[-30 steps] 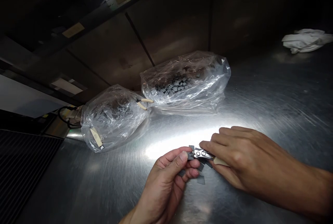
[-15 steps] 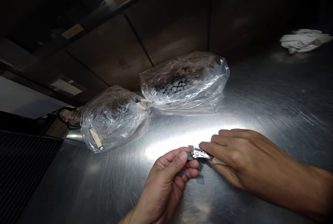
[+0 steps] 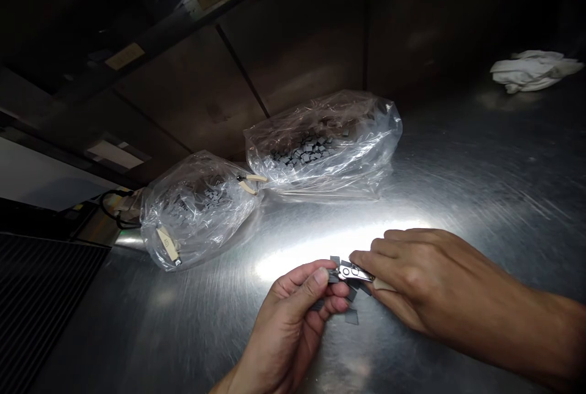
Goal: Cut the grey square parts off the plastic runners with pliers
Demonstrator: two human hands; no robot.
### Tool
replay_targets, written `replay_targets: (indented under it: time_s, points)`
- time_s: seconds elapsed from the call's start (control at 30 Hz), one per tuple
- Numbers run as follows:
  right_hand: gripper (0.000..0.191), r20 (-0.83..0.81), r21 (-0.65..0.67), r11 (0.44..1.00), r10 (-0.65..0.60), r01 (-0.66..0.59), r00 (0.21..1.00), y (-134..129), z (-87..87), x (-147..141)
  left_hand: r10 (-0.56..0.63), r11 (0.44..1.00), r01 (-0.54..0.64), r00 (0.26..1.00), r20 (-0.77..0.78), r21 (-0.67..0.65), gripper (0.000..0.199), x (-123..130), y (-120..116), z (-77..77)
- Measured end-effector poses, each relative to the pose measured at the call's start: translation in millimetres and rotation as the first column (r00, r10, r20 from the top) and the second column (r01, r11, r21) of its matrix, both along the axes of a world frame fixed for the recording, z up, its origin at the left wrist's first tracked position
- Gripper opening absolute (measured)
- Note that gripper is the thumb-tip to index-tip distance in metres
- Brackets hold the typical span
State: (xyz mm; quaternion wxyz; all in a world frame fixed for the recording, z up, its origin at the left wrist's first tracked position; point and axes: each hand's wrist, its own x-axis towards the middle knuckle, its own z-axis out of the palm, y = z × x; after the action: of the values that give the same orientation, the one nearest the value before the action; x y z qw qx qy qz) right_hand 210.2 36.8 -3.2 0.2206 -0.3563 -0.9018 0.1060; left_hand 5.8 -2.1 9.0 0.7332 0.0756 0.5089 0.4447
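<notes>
My left hand [image 3: 293,315] pinches a small grey flat piece [image 3: 334,276] between thumb and index finger, and its other fingers curl around further grey material partly hidden by them. In my right hand [image 3: 421,278] is a pair of nippers [image 3: 354,272], its cream handle mostly covered by my fingers. The metal jaws of the nippers meet the grey piece at my left fingertips. Several grey square pieces lie beneath both hands on the metal table, one of them [image 3: 351,316] just below my left fingers.
Two clear plastic bags hold many grey pieces: one at the left [image 3: 215,229], one behind [image 3: 366,165]. Cream-handled pliers [image 3: 249,183] and a cream labelled tool [image 3: 168,244] rest on the left bag. A white cloth [image 3: 533,69] lies at the far right. A dark ribbed surface [image 3: 41,290] borders the left.
The view has shifted very slightly. Both hands, the nippers and the grey pieces keep practically the same positions.
</notes>
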Motion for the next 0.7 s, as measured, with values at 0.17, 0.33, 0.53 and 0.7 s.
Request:
replay_targets:
  time_s: [0.17, 0.33, 0.53, 0.7]
  points:
    - [0.023, -0.011, -0.013, 1.0, -0.009, 0.009, 1.0, -0.8, -1.3, 1.1, -0.012, 1.0, 0.012, 1.0, 0.003, 0.007, 0.024, 0.2, -0.3, -0.7]
    - [0.024, 0.0, -0.025, 1.0, 0.012, -0.012, 1.0, -0.3, -0.8, 1.4, -0.011, 1.0, 0.011, 1.0, 0.006, 0.012, 0.023, -0.6, -1.0, -1.5]
    - [0.024, 0.003, -0.029, 1.0, 0.006, -0.006, 1.0, 0.0, 0.3, 1.1, -0.008, 1.0, 0.008, 1.0, 0.0, 0.014, 0.022, 0.6, -0.5, -1.6]
    - [0.017, 0.005, -0.066, 0.998, 0.014, -0.013, 1.0, -0.3, -0.3, 2.6, -0.009, 1.0, 0.009, 1.0, -0.004, 0.014, 0.022, 0.8, -0.8, -1.8]
